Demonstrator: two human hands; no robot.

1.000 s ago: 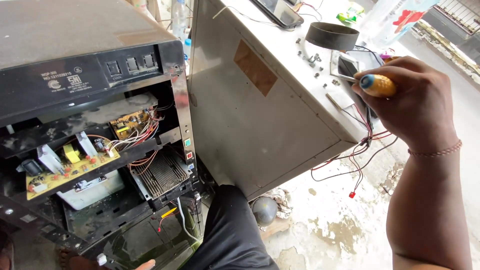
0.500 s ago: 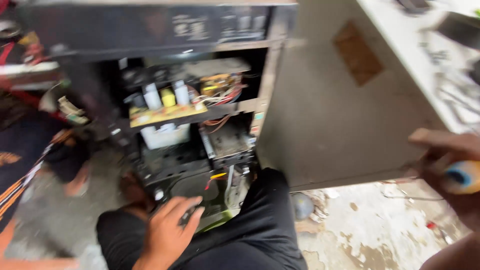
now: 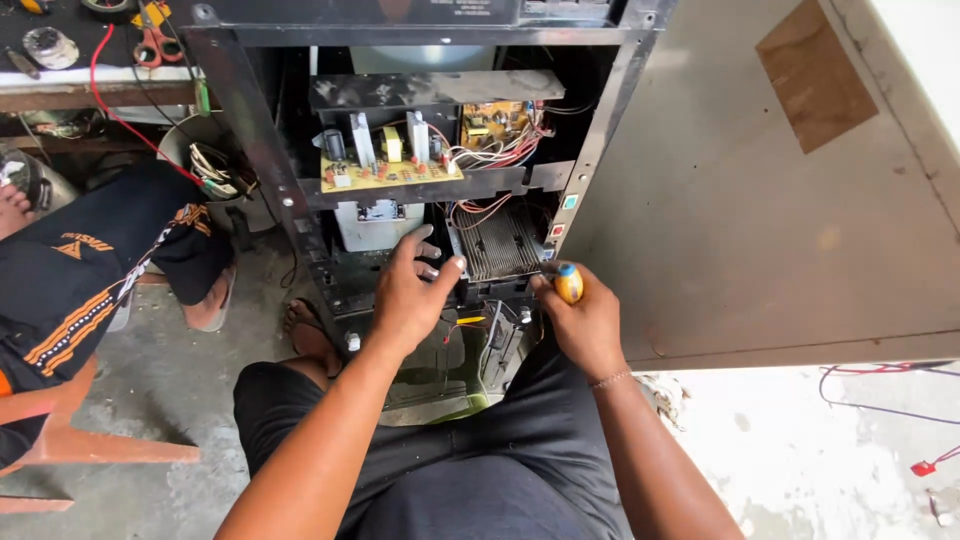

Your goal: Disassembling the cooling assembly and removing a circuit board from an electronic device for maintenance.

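Two hands were in at the open front of the black cabinet [image 3: 250, 130]. Our left hand [image 3: 405, 295] had its fingers loosely spread, tips touching the frame just beside the grey heatsink [image 3: 500, 240], gripping nothing that we could see. Our right hand [image 3: 580, 320] was closed around a screwdriver [image 3: 568, 283]; only its yellow handle with a blue cap showed, and the shaft and tip were hidden behind the fingers and the frame, so we could not tell what it touched.

Above the hands, a yellow board [image 3: 390, 172] lay along a shelf, with a smaller board [image 3: 495, 122] and a bundle of wires [image 3: 500, 152] at the shelf's right end. The cabinet's lower part was dark and hard to make out, and its top was cut off by the upper edge.

A grey metal panel [image 3: 760, 200] stood against the cabinet's right side, running out of view. At the left edge a seated person's leg [image 3: 90, 270] showed, the rest cut off. Scissors [image 3: 150, 45] lay on a bench at the top left corner.
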